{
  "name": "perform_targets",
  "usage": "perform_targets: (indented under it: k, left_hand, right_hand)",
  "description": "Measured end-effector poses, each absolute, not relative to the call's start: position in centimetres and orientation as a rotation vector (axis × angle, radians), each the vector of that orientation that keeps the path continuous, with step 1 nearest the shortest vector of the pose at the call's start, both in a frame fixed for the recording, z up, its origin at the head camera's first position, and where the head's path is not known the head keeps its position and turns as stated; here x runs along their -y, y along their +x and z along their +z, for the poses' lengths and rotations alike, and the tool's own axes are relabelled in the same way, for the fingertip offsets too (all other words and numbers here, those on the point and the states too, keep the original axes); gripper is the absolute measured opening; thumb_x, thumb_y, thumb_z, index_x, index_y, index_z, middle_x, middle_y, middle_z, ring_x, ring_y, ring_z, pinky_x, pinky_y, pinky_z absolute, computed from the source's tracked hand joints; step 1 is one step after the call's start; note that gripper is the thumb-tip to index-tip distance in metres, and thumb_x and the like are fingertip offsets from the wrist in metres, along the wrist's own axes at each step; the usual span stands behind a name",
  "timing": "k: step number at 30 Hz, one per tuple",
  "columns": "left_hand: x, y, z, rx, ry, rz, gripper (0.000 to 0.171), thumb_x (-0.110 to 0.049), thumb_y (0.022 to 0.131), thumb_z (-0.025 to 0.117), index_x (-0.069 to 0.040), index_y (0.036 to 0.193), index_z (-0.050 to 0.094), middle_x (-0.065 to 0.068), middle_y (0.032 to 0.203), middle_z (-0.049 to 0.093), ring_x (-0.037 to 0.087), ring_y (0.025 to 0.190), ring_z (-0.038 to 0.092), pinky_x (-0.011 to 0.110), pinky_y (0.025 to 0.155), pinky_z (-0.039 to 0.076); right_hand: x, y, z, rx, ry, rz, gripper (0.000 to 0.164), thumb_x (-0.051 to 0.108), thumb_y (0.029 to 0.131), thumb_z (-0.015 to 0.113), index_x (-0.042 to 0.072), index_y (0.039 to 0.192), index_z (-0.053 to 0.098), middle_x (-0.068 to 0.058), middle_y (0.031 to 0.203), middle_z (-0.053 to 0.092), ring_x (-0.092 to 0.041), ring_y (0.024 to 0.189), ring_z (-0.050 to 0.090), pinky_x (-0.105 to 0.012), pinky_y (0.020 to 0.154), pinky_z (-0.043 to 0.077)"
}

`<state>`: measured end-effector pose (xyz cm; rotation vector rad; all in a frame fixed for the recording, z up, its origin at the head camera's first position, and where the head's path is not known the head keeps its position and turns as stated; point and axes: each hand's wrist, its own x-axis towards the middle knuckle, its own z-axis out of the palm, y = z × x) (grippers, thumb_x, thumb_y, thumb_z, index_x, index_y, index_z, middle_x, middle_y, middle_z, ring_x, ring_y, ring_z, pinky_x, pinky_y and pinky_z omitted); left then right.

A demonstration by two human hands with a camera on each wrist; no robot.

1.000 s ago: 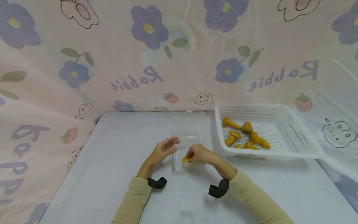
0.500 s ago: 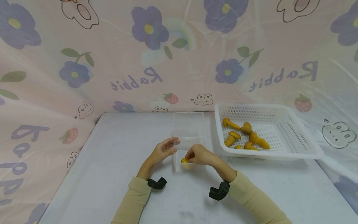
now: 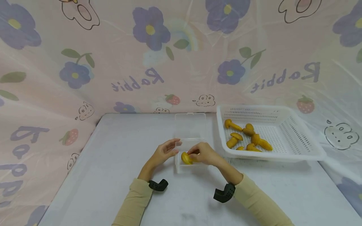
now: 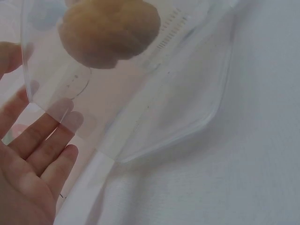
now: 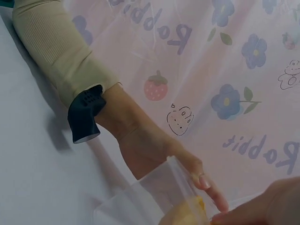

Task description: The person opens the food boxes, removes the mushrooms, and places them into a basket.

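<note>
Between the two hands stands a clear plastic box (image 3: 181, 169), its transparent lid (image 3: 190, 125) folded back toward the wall. My right hand (image 3: 205, 153) pinches a yellow mushroom (image 3: 186, 158) inside the box. Through the clear wall, the left wrist view shows the rounded mushroom cap (image 4: 110, 30). With fingers loosely extended, my left hand (image 3: 164, 153) rests against the box's left side; several of its fingertips (image 4: 70, 122) show through the plastic. In the right wrist view, part of my right hand (image 5: 267, 206) enters at the lower right, and the mushroom (image 5: 183, 213) shows through the box.
A white perforated basket (image 3: 297, 155) stands to the right of the box, with several yellow-brown mushrooms (image 3: 232, 140) toward its left side. The white table (image 3: 135, 131) meets a printed floral curtain (image 3: 181, 62) at the back and sides. Each wrist carries a black camera mount (image 3: 224, 193).
My right hand has risen slightly and shifted the mushroom a little leftward and up, so more of it shows above the box's front wall. The left hand has stayed in place.
</note>
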<state>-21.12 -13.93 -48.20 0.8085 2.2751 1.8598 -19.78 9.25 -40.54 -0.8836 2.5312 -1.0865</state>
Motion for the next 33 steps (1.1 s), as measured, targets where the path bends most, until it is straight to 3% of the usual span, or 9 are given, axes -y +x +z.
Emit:
perform_targets:
  k: [12, 22, 33]
  left_hand:
    - [13.9, -21.0, -48.2, -2.273, 0.801, 1.866, 0.049, -0.007, 0.094, 0.059, 0.002, 0.140, 0.044, 0.027, 0.139, 0.053, 0.042, 0.135, 0.044, 0.048, 0.117, 0.034]
    - [14.0, -21.0, -48.6, -2.293, 0.792, 1.849, 0.050, -0.009, 0.094, 0.060, 0.002, 0.140, 0.045, 0.026, 0.140, 0.051, 0.042, 0.135, 0.045, 0.046, 0.116, 0.035]
    - [14.0, -21.2, -48.5, -2.275, 0.808, 1.853, 0.050, -0.009, 0.095, 0.059, 0.001, 0.141, 0.043, 0.026, 0.141, 0.051, 0.041, 0.136, 0.044, 0.045, 0.116, 0.035]
  right_hand:
    - [-10.5, -19.8, -40.5, -2.557, -0.778, -1.217, 0.020, 0.010, 0.092, 0.062, -0.004, 0.102, 0.073, -0.020, 0.102, 0.074, -0.021, 0.087, 0.070, -0.024, 0.075, 0.060]
    - [-13.2, -19.4, -38.3, -2.490, -0.612, -1.395, 0.027, 0.014, 0.094, 0.061, -0.004, 0.112, 0.069, -0.024, 0.114, 0.070, -0.025, 0.100, 0.068, -0.020, 0.081, 0.058]
    - [-16.6, -19.6, -35.9, -2.531, -0.480, -1.466, 0.033, 0.020, 0.096, 0.060, -0.004, 0.118, 0.066, -0.025, 0.120, 0.067, -0.003, 0.093, 0.062, -0.010, 0.080, 0.052]
